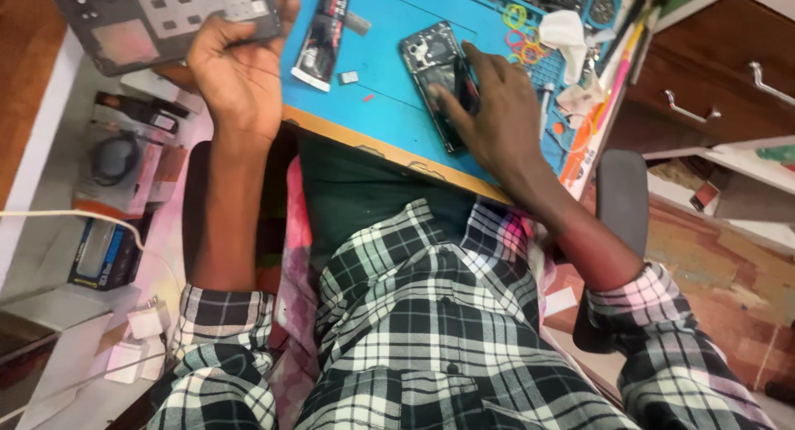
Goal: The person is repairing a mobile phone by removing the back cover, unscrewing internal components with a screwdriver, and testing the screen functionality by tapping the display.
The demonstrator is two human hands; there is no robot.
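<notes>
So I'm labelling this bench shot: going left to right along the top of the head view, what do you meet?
Grey panel held by the left hand → black glue tube → opened phone under the right hand → coloured rings → white cloth → drawer handles.

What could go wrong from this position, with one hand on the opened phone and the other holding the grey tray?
The opened phone lies close to the blue mat's near edge under the right hand; a push might slide it off. The left hand holds the grey tray tilted beyond the mat, so it may slip. The glue tube lies nearby and might get knocked.
</notes>
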